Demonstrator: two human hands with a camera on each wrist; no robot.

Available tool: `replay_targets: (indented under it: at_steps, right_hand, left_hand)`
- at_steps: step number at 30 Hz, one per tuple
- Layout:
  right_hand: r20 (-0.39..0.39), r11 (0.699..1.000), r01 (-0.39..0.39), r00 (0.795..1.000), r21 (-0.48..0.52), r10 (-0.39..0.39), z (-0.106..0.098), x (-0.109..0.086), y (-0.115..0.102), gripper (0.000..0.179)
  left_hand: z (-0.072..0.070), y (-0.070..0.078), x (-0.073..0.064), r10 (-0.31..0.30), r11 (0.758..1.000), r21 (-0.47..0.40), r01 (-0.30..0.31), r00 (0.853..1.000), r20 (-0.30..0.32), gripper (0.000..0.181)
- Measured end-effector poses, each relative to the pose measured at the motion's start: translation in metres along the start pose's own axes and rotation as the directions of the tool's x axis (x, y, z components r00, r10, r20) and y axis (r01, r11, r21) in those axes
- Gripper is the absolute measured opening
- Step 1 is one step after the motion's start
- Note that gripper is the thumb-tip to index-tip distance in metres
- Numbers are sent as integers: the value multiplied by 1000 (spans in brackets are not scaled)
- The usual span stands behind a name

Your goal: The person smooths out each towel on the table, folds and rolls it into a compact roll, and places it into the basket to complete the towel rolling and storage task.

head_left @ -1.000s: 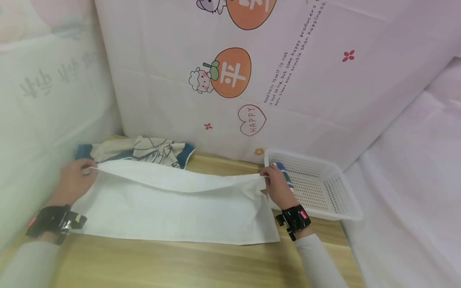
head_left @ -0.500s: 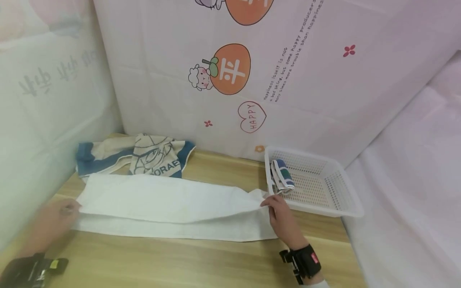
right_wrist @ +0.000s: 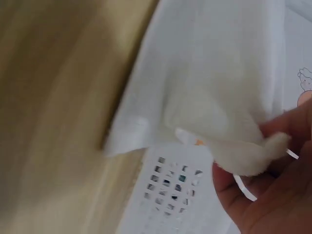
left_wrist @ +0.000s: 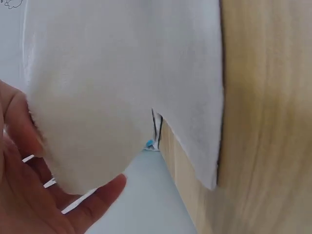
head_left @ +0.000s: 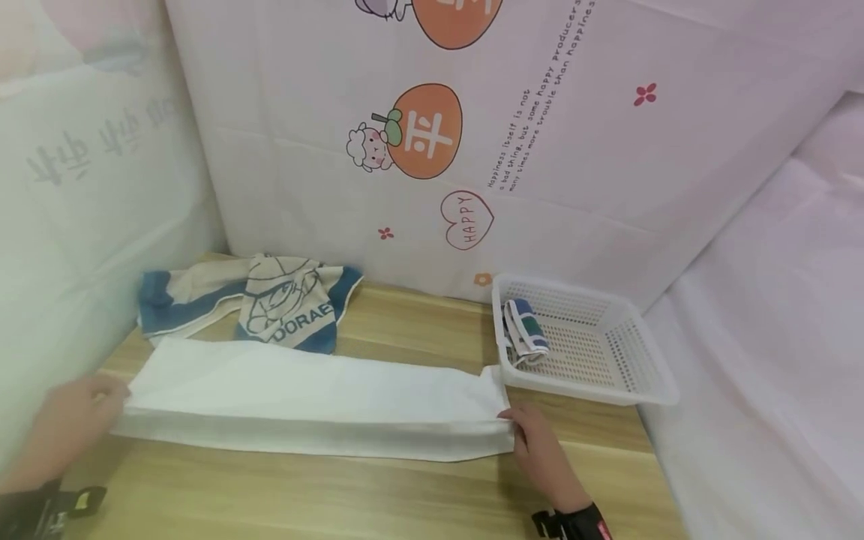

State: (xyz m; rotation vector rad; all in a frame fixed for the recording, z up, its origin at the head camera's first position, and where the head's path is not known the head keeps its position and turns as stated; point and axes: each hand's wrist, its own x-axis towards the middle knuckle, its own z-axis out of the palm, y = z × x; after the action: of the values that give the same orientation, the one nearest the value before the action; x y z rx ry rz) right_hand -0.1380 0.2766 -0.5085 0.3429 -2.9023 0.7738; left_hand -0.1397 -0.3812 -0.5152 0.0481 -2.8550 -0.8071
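Note:
A long white towel (head_left: 304, 382) lies across the wooden table, its upper layer folded toward the front over a lower layer whose edge still shows. My left hand (head_left: 74, 416) pinches the upper layer's left corner; in the left wrist view that towel end (left_wrist: 97, 107) hangs between thumb and fingers, raised from the lower layer. At the opposite end my right hand (head_left: 540, 450) pinches the front right corner. The right wrist view shows the towel's gathered, fuzzy edge (right_wrist: 243, 156) between thumb and fingers.
A beige and blue printed towel (head_left: 290, 300) lies crumpled behind the white one at the back left. At the right stands a white plastic basket (head_left: 587, 394) with a small rolled striped cloth (head_left: 526, 330) inside. Printed white sheets (head_left: 553, 240) wall the table.
Both hands have drawn the towel's upper edge toward the front of the table, bringing it down near the lower edge. The printed towel behind has come more into view.

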Motion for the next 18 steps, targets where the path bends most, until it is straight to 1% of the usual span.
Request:
replay_targets:
  at_steps: [2,5,7,9,10,12,14,17,18]
  right_hand:
    - [36,1000,23,999,-15,-23,3,-6,3,26]
    - [100,999,51,994,-12,-50,6,-10,7,14]
    - [110,999,40,993,11,-41,7,-11,9,7]
    - [96,1000,0,995,27,-2,6,-8,10,5]
    - [86,999,-29,996,32,26,6,-5,11,7]
    - [62,995,-96,994,24,95,6,2,13,15]
    - [54,985,-174,983,6,173,8,11,17,23]
    - [59,961,-276,959,-18,276,12,25,22,33]
    - [64,957,-289,955,-28,290,14,30,23,33]
  left_hand:
    - [2,-4,-2,23,999,23,-24,998,54,20]
    - [8,-8,1,49,997,47,-56,989,143,23]
    - [10,-7,5,65,995,64,-77,983,170,26]
    - [15,-4,10,116,989,77,-130,980,161,23]
    - [16,-1,12,142,984,81,-157,976,164,23]
    - [22,7,18,193,976,75,-206,969,156,21]
    - [29,15,24,236,967,58,-248,958,163,25]
    - [36,24,37,238,965,53,-255,946,220,36]
    - [37,26,41,227,967,59,-249,941,251,40]
